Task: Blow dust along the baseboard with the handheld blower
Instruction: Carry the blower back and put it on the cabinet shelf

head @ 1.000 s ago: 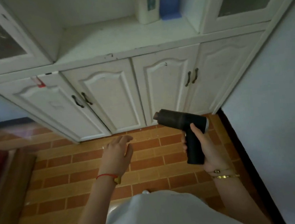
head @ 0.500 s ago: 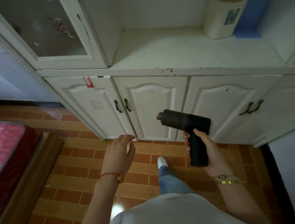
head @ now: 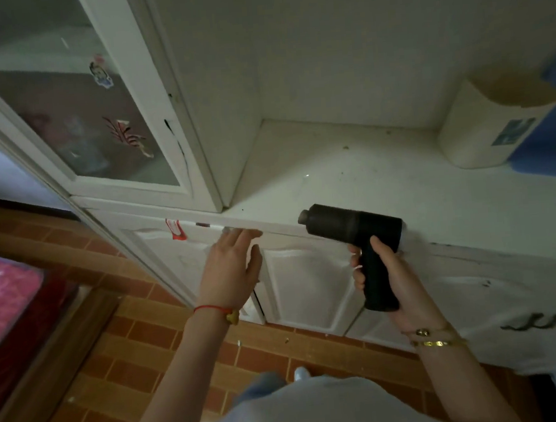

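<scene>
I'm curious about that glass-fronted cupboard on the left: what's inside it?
Through the glass door only dim, blurred shapes show, perhaps a figurine low down. Stickers on the pane cover part of it, so the contents cannot be made out.

The single head camera is looking forward and steeply down from the person's head, sitting close to the white cabinet point(head: 309, 285), facing its doors and the brick floor point(head: 142, 364) below.
</scene>
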{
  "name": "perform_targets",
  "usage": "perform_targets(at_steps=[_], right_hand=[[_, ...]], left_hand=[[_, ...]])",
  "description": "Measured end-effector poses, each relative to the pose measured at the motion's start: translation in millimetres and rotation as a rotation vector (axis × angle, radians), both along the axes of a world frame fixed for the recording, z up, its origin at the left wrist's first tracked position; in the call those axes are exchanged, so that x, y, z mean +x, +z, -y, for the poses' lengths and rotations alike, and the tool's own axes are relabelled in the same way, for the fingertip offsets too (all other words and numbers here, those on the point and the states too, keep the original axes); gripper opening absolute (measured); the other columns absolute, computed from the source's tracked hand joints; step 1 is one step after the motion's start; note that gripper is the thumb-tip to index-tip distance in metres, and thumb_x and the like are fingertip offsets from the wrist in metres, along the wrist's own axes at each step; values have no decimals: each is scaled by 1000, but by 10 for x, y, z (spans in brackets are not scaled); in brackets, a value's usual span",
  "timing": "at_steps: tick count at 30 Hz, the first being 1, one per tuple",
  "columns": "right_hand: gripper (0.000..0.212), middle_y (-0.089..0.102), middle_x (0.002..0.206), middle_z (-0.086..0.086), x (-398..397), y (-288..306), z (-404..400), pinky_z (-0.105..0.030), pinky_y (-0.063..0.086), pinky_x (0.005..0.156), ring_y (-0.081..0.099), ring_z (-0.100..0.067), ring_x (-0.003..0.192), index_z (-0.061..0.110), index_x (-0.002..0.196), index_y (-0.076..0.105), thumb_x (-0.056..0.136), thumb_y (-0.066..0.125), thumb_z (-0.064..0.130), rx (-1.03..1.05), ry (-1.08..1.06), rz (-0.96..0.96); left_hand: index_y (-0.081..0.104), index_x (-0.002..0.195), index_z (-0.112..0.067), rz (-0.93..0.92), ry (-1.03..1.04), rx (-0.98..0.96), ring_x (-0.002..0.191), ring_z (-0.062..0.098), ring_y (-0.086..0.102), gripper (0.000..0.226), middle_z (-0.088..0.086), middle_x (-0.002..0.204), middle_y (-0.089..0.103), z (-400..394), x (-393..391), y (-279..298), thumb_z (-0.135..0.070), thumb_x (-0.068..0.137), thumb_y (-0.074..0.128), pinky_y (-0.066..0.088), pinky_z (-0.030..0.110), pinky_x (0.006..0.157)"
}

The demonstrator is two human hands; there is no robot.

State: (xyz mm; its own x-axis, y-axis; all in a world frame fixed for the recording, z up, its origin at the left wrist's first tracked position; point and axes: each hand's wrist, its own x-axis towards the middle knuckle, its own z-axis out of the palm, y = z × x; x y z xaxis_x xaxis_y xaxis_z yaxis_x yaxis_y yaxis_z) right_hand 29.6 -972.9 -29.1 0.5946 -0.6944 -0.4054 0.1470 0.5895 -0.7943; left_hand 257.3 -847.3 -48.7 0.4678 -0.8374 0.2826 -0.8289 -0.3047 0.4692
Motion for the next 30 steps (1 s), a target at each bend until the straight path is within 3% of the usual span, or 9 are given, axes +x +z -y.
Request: perform_targets(at_steps=[7,12,15,18,25,30], right_hand=[[49,59,78,-6,461,46,535,-22,49,53,54,-13,58,3,111,62,81,63,41,28,-44,-4],[50,57,79,-6,756,46,724,-22,48,52,54,-13,59,2,117,57,85,57,41,80,-78,75],[51,58,81,-6,933,49,836,-21,49,53,54,-12,60,1,123,55,89,55,39,103,-91,92],[47,61,84,-6,1141,89,990,-22,50,56,55,-13,64,3,126,56,93,54,37,67,-98,79],[51,63,86,-4,1777,203,1619,-24,51,57,57,-13,63,4,130,55,94,57,40,-51,-82,49],[44,64,81,-5,2329,253,2131,-25,49,53,59,-13,60,4,115,60,93,59,41,-95,-106,-32]], left_hand=[[64,118,-10,100,-97,-54,110,26,55,27,7,115,64,877,482,-148,-9,92,58,46,36,94],[61,120,-8,118,-159,5,112,31,51,31,10,118,60,1252,755,-345,-16,92,50,48,42,94],[63,111,-9,82,-153,-8,105,29,55,22,10,113,62,1296,846,-477,-18,93,55,51,43,87],[64,111,-13,78,-155,-32,107,28,54,23,7,115,61,1291,897,-565,-18,89,60,47,41,90],[64,111,-14,73,-171,-54,109,27,53,32,6,116,61,1283,887,-557,-22,84,49,44,41,93],[64,111,-12,66,-179,-79,109,27,53,32,7,116,61,1292,879,-560,-20,83,51,40,39,96]])
